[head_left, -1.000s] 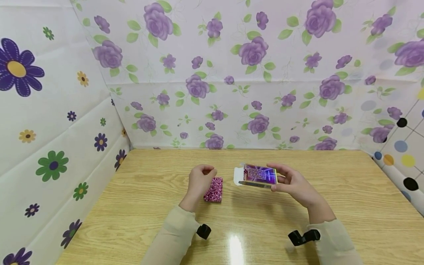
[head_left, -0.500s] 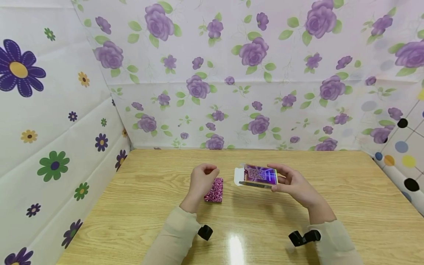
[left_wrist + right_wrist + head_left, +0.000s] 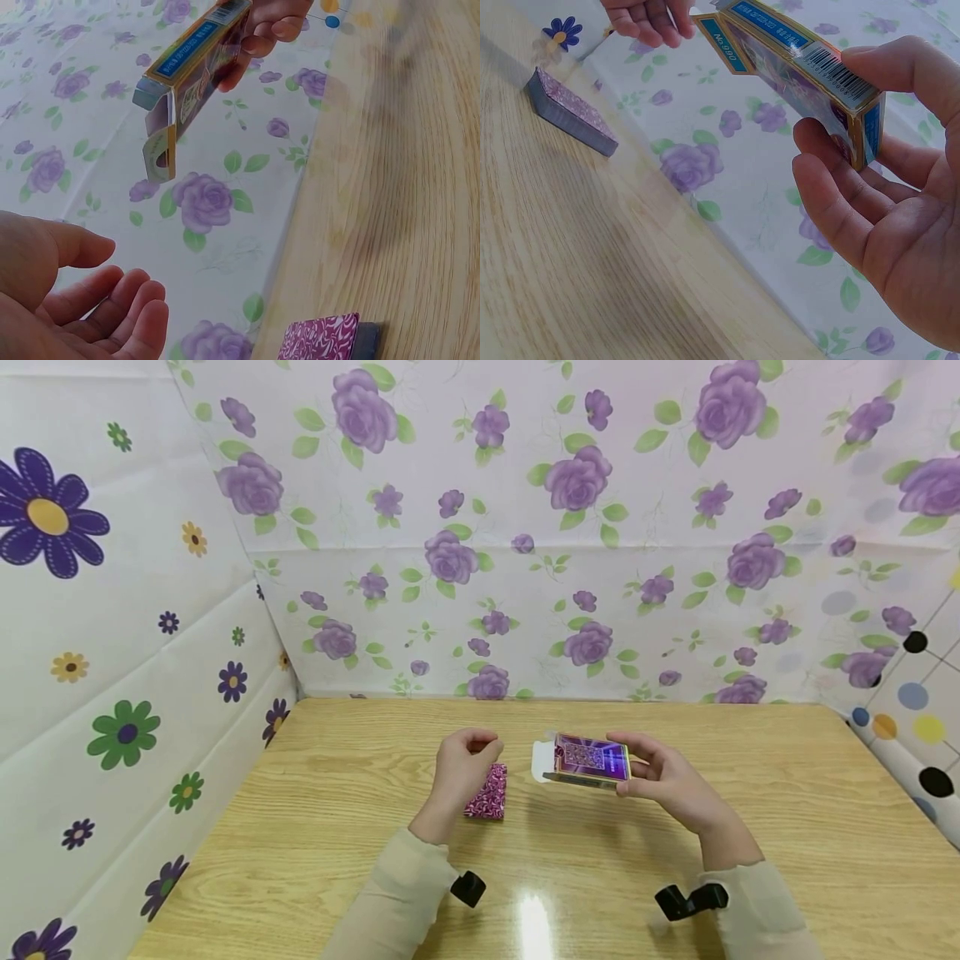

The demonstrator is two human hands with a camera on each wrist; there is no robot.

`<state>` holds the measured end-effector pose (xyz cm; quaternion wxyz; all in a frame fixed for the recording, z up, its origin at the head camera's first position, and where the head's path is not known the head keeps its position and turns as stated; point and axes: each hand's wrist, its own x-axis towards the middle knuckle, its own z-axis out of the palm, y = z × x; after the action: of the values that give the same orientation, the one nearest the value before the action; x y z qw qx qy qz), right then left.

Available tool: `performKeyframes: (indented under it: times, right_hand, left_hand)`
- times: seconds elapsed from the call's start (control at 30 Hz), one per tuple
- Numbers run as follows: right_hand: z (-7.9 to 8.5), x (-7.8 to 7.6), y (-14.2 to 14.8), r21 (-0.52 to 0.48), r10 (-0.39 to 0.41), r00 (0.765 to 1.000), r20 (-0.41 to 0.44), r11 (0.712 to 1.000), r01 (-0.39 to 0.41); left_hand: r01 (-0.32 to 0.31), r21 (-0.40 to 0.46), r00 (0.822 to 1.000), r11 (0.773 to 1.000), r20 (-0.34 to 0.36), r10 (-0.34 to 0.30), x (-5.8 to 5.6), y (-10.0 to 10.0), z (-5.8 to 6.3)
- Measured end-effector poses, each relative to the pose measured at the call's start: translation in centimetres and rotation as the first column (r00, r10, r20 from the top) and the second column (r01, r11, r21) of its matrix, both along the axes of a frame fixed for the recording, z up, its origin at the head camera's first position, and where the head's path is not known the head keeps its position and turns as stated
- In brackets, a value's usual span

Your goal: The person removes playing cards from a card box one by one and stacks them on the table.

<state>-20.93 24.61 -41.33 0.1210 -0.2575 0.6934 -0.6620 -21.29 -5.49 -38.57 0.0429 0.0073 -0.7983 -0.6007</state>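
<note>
My right hand (image 3: 671,781) holds a purple playing-card box (image 3: 592,758) by its right end, thumb on one edge and fingers round the other. The box is tilted above the table, its flap open toward the left; its barcode side shows in the right wrist view. A deck of cards (image 3: 489,793) with a pink-and-white swirl back lies on the wooden table below and left of the box. Close above it hovers my left hand (image 3: 462,768), fingers loosely curled and holding nothing. In the left wrist view, the left hand (image 3: 82,300) faces the open flap, apart from it.
The wooden table (image 3: 322,793) reaches back to a flower-printed cloth wall (image 3: 390,610). Another flowered cloth (image 3: 187,710) stands along the left side, and a dotted one (image 3: 907,727) along the right. Black wrist cameras (image 3: 468,888) sit on both forearms.
My left hand has drifted slightly to the right above the deck. The right hand and the box stay nearly where they were; the head view has shifted a little.
</note>
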Motion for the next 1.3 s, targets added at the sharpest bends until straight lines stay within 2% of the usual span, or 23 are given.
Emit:
performKeyframes:
  times: [0.3, 0.63, 1.3]
  right_hand:
    - [0.0, 0.0, 0.0, 0.0, 0.0, 1.0, -0.001, 1.0, 0.0]
    - [-0.1, 0.0, 0.0, -0.009, 0.001, 1.0, -0.001, 1.0, -0.001]
    - [-0.1, 0.0, -0.1, -0.012, 0.007, 1.0, 0.002, 1.0, -0.007]
  left_hand:
    - [0.016, 0.019, 1.0, 1.0, 0.001, -0.016, 0.3, 0.4, 0.3]
    - [0.056, 0.027, 0.997, 0.998, -0.048, -0.055, 0.5, 1.0, 0.5]
    - [0.119, 0.082, 0.992, 0.989, -0.042, -0.116, 1.3, 1.8, 1.5]
